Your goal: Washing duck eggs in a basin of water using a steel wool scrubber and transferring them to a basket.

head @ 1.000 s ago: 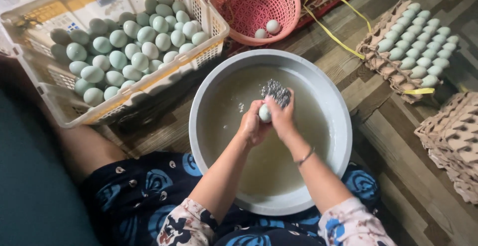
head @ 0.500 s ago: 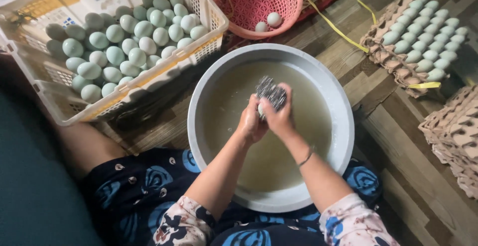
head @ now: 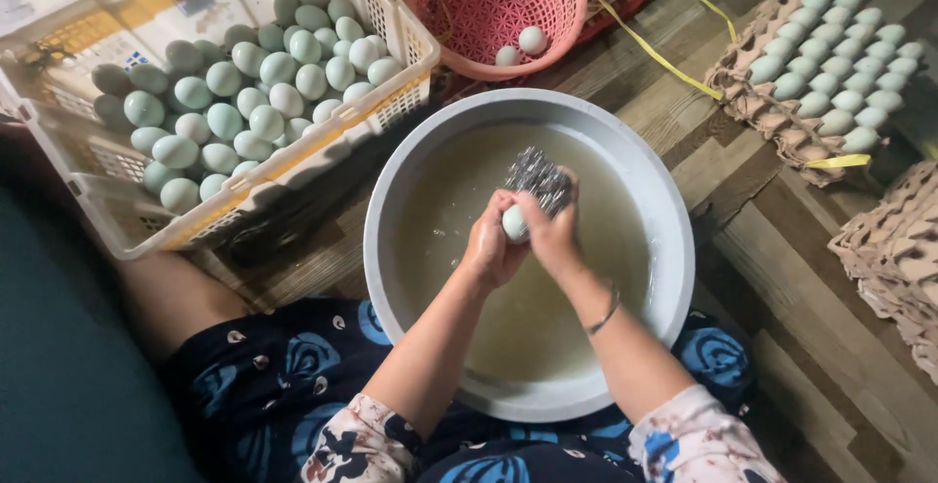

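Note:
My left hand grips a pale egg above a grey basin of murky water. My right hand presses a steel wool scrubber against that egg. Both hands meet over the middle of the basin, just above the water.
A white plastic crate full of pale green eggs stands at the upper left. A pink basket with two eggs sits behind the basin. A cardboard tray of eggs and a stack of bare trays lie at the right on the wooden floor.
Both hands stay together over the basin, rubbing the egg with the scrubber. The view has shifted slightly.

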